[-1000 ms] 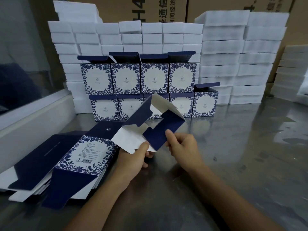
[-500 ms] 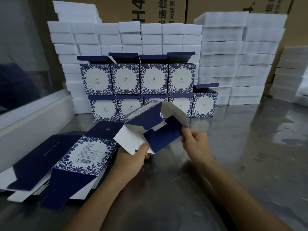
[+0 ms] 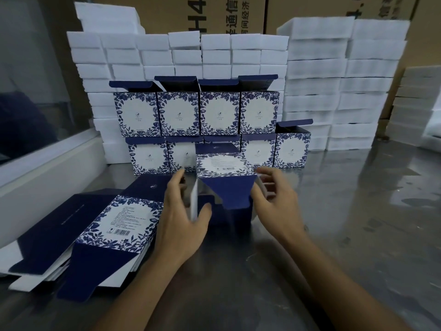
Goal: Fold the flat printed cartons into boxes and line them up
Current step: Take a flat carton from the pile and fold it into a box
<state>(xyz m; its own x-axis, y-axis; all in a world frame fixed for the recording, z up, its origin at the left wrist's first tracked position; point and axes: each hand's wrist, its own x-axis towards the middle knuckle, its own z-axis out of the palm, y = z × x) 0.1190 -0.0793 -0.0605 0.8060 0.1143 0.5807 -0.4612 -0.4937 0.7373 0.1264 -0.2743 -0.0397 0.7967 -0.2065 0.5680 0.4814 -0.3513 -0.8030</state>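
The half-formed carton (image 3: 224, 185) stands on the steel tabletop (image 3: 334, 223) before the stacked finished boxes (image 3: 198, 113). The left hand (image 3: 181, 216) pinches its white side flap in a closed grip. The right hand (image 3: 274, 199), fingers spread loose, touches the carton's right side; flat cartons (image 3: 119, 225) lie to the left.

Nine folded boxes (image 3: 178, 113), two hands (image 3: 181, 218).

Two bare forearms and hands (image 3: 181, 225), no sleeves, rings or watch in view
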